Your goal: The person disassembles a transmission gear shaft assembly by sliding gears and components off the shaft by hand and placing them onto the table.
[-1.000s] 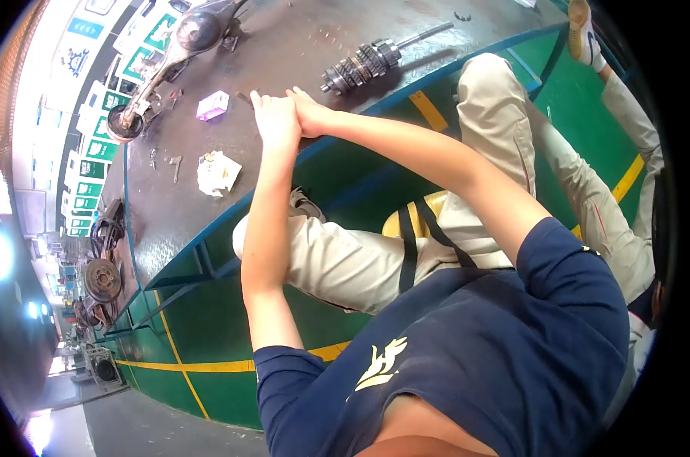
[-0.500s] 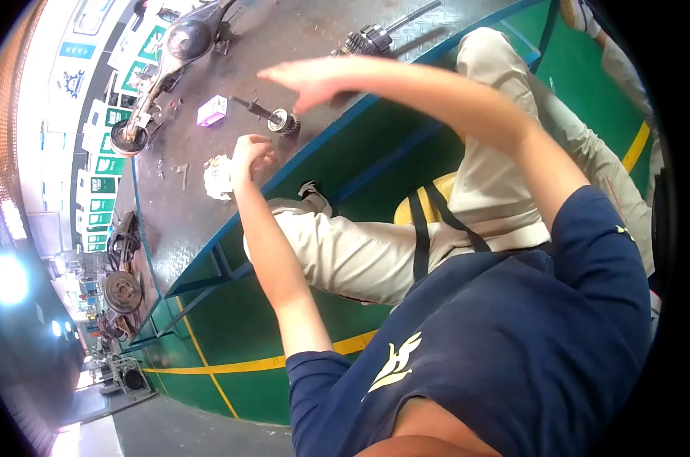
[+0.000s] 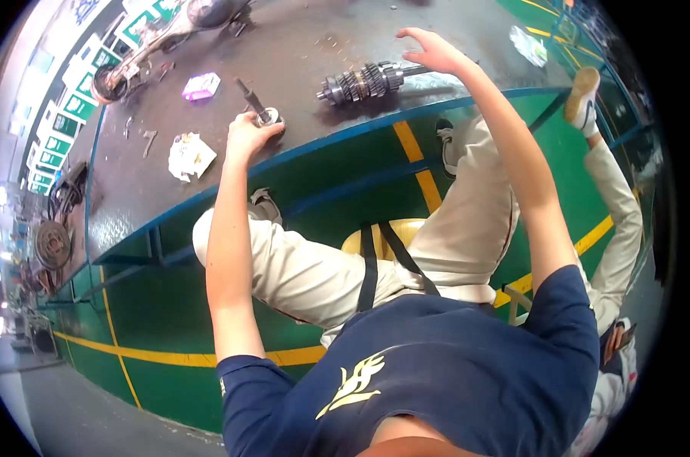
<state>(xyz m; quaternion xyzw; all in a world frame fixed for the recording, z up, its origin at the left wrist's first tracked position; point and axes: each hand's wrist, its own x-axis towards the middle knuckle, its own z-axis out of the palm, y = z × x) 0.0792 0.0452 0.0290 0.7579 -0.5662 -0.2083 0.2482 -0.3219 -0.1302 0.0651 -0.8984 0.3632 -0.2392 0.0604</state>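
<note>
My left hand (image 3: 246,139) is closed around the geared end of a short shaft (image 3: 255,100) on the metal workbench (image 3: 299,46). The thin end of this shaft points up and away, and my fingers hide part of the gear. My right hand (image 3: 436,55) is open, thumb and fingers apart, over the plain end of a long gear shaft (image 3: 364,82). That shaft lies on the bench with several dark toothed gears along it. A crumpled white cloth or paper (image 3: 190,158) lies left of my left hand.
A pink-and-white box (image 3: 201,87) and a small metal piece (image 3: 149,143) lie on the left. A long axle assembly (image 3: 158,34) is at the back left. A plastic bag (image 3: 528,47) lies at the right. Another person's leg (image 3: 615,221) shows at right.
My left hand has moved from beside the white cloth onto the short shaft. My right hand has moved right, over the long gear shaft. The view has shifted, showing more of the bench's right side.
</note>
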